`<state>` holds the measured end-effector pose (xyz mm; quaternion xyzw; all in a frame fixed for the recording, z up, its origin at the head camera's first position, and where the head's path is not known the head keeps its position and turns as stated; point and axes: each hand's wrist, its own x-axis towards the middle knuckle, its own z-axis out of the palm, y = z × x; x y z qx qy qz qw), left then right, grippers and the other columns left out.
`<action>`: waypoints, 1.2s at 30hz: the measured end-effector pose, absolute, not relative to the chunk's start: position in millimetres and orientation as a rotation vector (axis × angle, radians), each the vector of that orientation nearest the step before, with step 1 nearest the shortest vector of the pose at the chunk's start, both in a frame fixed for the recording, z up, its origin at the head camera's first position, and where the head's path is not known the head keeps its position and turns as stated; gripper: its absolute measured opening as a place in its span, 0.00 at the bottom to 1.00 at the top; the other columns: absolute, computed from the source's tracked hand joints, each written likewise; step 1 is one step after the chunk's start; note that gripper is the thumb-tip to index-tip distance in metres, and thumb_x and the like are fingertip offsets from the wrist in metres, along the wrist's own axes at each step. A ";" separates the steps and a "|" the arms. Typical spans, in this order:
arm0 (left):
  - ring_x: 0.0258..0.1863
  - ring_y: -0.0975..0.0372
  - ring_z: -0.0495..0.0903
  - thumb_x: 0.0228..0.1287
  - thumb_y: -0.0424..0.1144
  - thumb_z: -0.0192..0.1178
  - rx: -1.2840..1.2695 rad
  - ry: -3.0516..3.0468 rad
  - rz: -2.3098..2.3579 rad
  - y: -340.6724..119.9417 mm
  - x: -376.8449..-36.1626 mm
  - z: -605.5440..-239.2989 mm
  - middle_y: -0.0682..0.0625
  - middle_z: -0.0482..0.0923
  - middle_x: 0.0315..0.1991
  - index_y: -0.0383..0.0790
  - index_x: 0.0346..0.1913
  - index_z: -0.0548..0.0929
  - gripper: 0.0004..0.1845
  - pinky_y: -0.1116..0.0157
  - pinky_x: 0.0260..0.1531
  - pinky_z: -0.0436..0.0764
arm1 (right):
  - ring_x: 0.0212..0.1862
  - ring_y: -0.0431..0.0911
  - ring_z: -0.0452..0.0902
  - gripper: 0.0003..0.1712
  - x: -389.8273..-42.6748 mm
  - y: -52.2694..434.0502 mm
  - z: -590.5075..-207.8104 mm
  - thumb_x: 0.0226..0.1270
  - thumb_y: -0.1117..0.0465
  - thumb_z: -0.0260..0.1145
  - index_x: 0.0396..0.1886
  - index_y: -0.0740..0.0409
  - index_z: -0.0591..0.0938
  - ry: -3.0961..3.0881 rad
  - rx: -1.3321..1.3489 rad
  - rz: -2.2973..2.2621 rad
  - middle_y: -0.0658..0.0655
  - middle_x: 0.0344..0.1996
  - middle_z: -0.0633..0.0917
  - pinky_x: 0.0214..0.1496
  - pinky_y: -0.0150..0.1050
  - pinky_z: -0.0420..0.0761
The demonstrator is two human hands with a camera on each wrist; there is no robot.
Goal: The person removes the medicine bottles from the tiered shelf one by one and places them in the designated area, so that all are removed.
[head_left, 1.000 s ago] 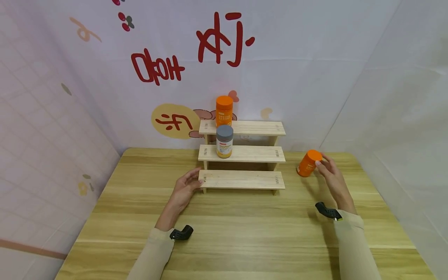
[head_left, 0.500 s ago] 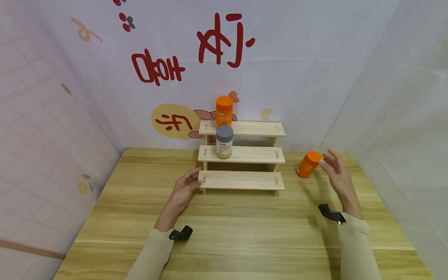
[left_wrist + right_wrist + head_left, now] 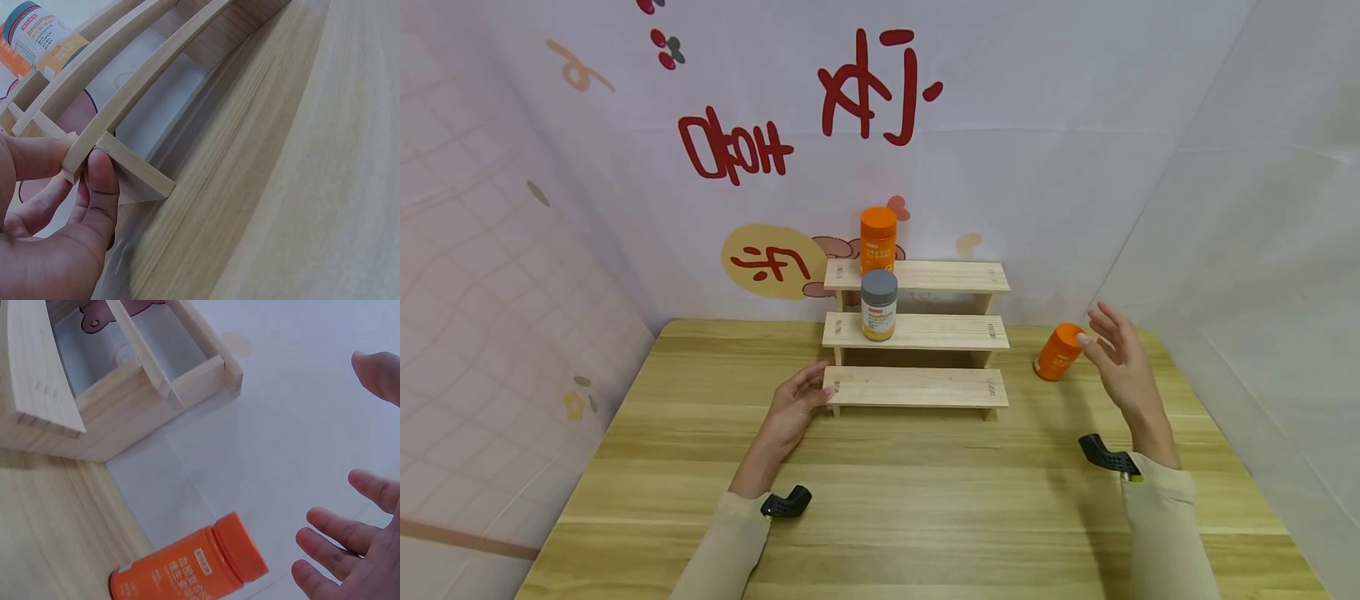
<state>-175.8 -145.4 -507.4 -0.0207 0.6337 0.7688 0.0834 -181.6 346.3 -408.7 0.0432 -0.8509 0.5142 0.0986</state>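
My left hand (image 3: 790, 414) pinches the left end of the lowest board of a three-tier wooden step shelf (image 3: 917, 386); in the left wrist view the thumb (image 3: 102, 181) lies under the board's corner, with fingers on the other side. On the table to the right of the shelf stands an orange bottle (image 3: 1057, 353) with an orange cap. My right hand (image 3: 1127, 371) hovers just right of that bottle, fingers spread and holding nothing. In the right wrist view a gap separates its fingertips (image 3: 306, 569) from the orange cap (image 3: 240, 547).
A second orange bottle (image 3: 878, 237) stands on the top tier, towards the left. In front of it, on the middle tier, is a grey-capped jar (image 3: 878, 310) with a white and yellow label. A printed white cloth backdrop (image 3: 1037, 167) rises behind the wooden table (image 3: 917, 500).
My right hand has let go of the orange bottle's cap, drawn off to the right and risen a little with its fingers spreading. The left hand stays on the shelf.
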 end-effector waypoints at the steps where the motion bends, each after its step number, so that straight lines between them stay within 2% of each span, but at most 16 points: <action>1: 0.47 0.63 0.79 0.69 0.24 0.60 -0.057 1.896 2.288 -145.7 -175.7 -507.5 0.35 0.71 0.63 0.37 0.74 0.69 0.31 0.70 0.40 0.84 | 0.80 0.56 0.55 0.40 -181.2 344.3 -407.1 0.80 0.53 0.59 0.84 0.38 0.52 -2.516 0.140 1.521 0.60 0.79 0.61 0.83 0.36 0.58; 5: 0.47 0.63 0.79 0.69 0.24 0.60 -0.055 1.898 2.279 -145.9 -175.0 -507.2 0.36 0.71 0.63 0.37 0.75 0.69 0.32 0.70 0.41 0.84 | 0.79 0.59 0.55 0.41 -180.5 337.3 -402.8 0.80 0.55 0.60 0.84 0.38 0.52 -2.522 0.176 1.513 0.61 0.79 0.60 0.81 0.32 0.60; 7: 0.47 0.64 0.79 0.70 0.24 0.60 -0.049 1.901 2.275 -146.0 -174.6 -506.6 0.36 0.71 0.63 0.37 0.75 0.68 0.32 0.69 0.41 0.84 | 0.79 0.61 0.55 0.41 -180.8 333.5 -400.9 0.79 0.56 0.60 0.84 0.39 0.52 -2.520 0.200 1.513 0.62 0.79 0.60 0.81 0.33 0.61; 16: 0.46 0.64 0.79 0.69 0.24 0.60 -0.056 1.893 2.282 -146.7 -175.2 -506.6 0.35 0.71 0.63 0.37 0.75 0.69 0.32 0.69 0.41 0.84 | 0.79 0.60 0.55 0.41 -184.0 309.4 -395.2 0.78 0.57 0.62 0.83 0.40 0.54 -2.540 0.309 1.492 0.61 0.79 0.61 0.80 0.58 0.59; 20: 0.46 0.64 0.79 0.69 0.23 0.60 -0.053 1.882 2.286 -147.0 -174.9 -505.9 0.35 0.71 0.64 0.36 0.75 0.68 0.32 0.69 0.41 0.84 | 0.79 0.62 0.55 0.42 -186.8 298.1 -395.1 0.78 0.58 0.62 0.83 0.41 0.52 -2.555 0.371 1.488 0.62 0.79 0.61 0.78 0.65 0.59; 30: 0.45 0.64 0.79 0.69 0.24 0.60 -0.068 1.888 2.285 -146.9 -174.0 -504.9 0.39 0.73 0.60 0.37 0.74 0.70 0.31 0.68 0.40 0.85 | 0.78 0.63 0.57 0.43 -196.5 273.2 -393.7 0.76 0.62 0.64 0.83 0.45 0.54 -2.528 0.522 1.519 0.63 0.78 0.63 0.77 0.66 0.57; 36: 0.46 0.63 0.79 0.69 0.24 0.61 -0.075 1.878 2.283 -146.4 -174.9 -505.5 0.39 0.73 0.60 0.38 0.74 0.70 0.31 0.68 0.40 0.85 | 0.78 0.60 0.58 0.43 -204.6 258.8 -390.2 0.76 0.60 0.65 0.83 0.47 0.54 -2.530 0.544 1.562 0.62 0.78 0.64 0.78 0.65 0.58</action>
